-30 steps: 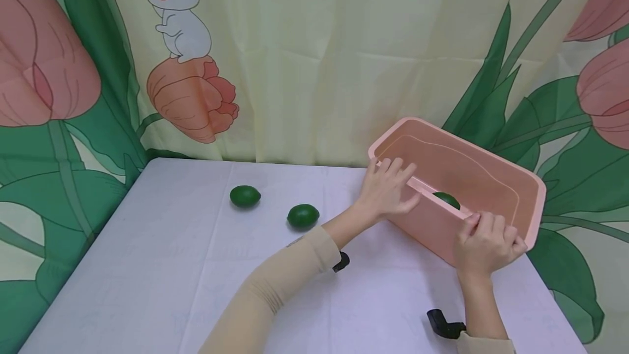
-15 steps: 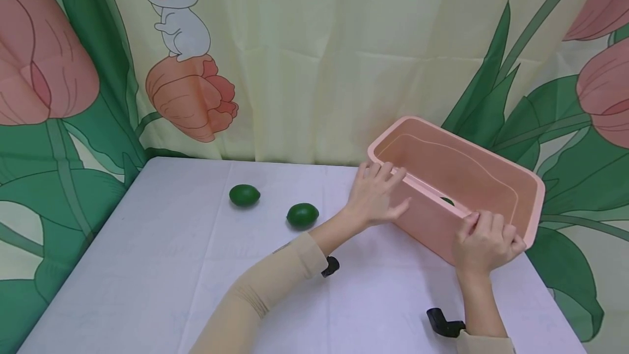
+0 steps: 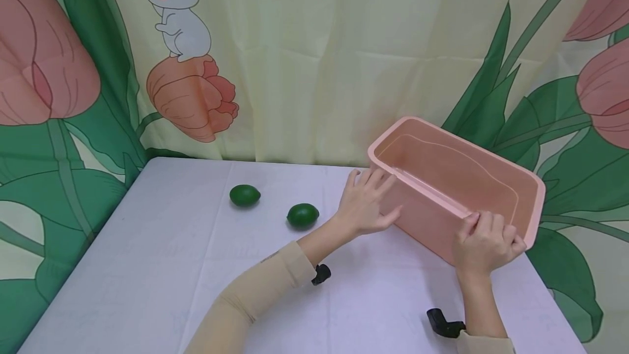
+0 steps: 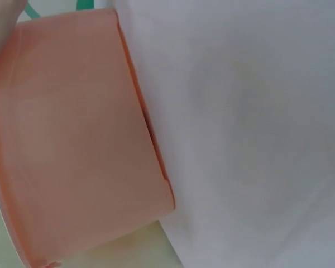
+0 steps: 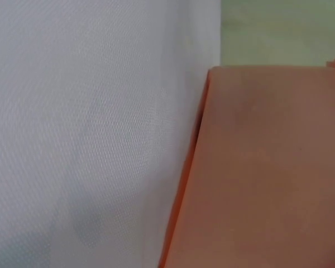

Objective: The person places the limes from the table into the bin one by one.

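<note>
A pink plastic bin (image 3: 457, 152) stands at the table's back right corner, its opening facing up toward the head camera. My right hand (image 3: 486, 242) grips the near rim at its right end, fingers curled over the edge. My left hand (image 3: 366, 201) is spread at the bin's left front side, fingers straight and nothing held. In the left wrist view the bin's outer wall (image 4: 78, 134) fills the left part; in the right wrist view the wall (image 5: 273, 167) fills the right. The near wall hides part of the bin's floor.
Two green limes, a left one (image 3: 244, 195) and a right one (image 3: 302, 216), lie on the white-covered table (image 3: 123, 266) left of my left hand. A patterned curtain (image 3: 304, 70) hangs right behind the table.
My left hand has drawn back from the bin's rim, moving left and slightly down. The lime glimpsed inside the bin has slipped out of sight behind the near wall. My right hand stays put.
</note>
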Tool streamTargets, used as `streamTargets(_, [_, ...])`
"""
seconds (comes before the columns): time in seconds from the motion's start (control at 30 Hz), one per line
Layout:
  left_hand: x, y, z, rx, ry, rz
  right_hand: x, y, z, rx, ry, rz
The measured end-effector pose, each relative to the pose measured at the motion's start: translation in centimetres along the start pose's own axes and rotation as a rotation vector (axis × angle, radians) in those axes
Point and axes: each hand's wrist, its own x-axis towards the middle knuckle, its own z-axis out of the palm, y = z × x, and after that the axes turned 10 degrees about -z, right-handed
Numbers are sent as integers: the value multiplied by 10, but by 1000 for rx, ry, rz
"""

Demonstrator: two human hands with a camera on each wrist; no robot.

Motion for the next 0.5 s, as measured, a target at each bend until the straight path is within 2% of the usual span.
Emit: streamTargets(0.5, [-16, -11, -4, -40, -22, -34, 0, 0, -2, -3, -10, 0])
